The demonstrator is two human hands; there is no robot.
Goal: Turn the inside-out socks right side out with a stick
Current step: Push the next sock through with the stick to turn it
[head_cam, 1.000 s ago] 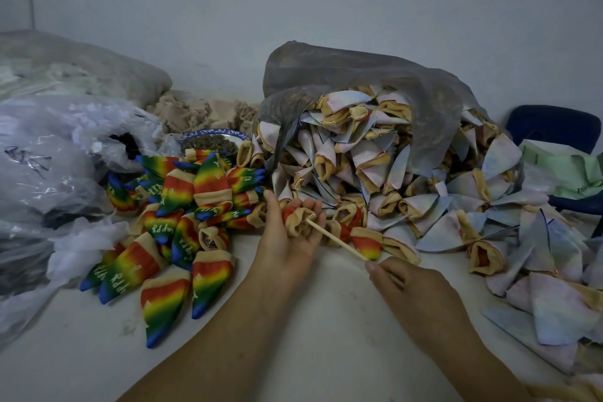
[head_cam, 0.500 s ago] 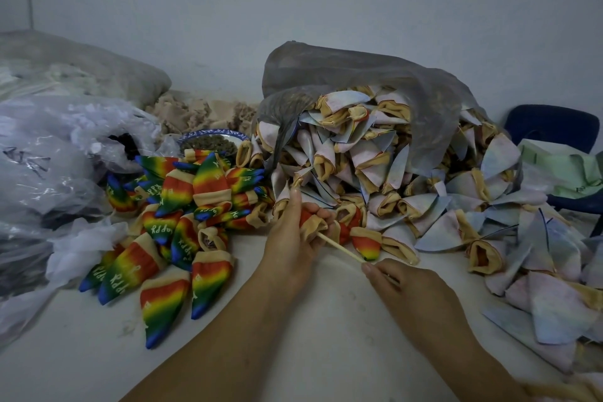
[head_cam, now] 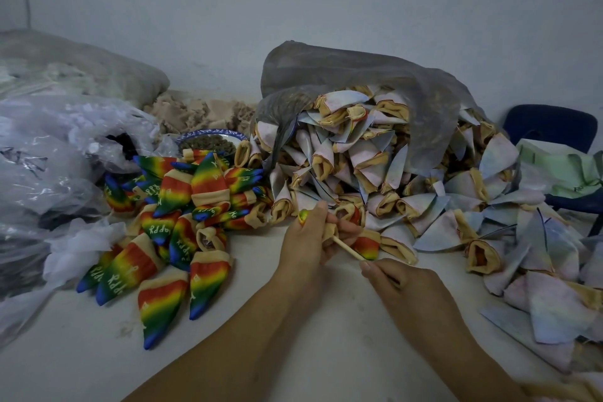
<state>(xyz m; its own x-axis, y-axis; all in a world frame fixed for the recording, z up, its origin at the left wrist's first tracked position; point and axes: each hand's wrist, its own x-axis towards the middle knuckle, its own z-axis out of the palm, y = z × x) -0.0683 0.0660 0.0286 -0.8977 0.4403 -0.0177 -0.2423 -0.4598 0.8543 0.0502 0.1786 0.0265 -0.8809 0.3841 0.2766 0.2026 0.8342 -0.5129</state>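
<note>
The left hand [head_cam: 308, 240] is gripping a bunched tan-cuffed rainbow sock [head_cam: 330, 231] just above the white worktop [head_cam: 326, 352], while the right hand [head_cam: 403, 289] is pinching a thin wooden stick [head_cam: 347, 248] that is running into the sock's cuff.

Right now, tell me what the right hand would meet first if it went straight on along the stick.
The right hand, gripping the stick, points up and left at the sock bunched in the left hand. It would likely meet that sock first, then the fingers around it.
</note>
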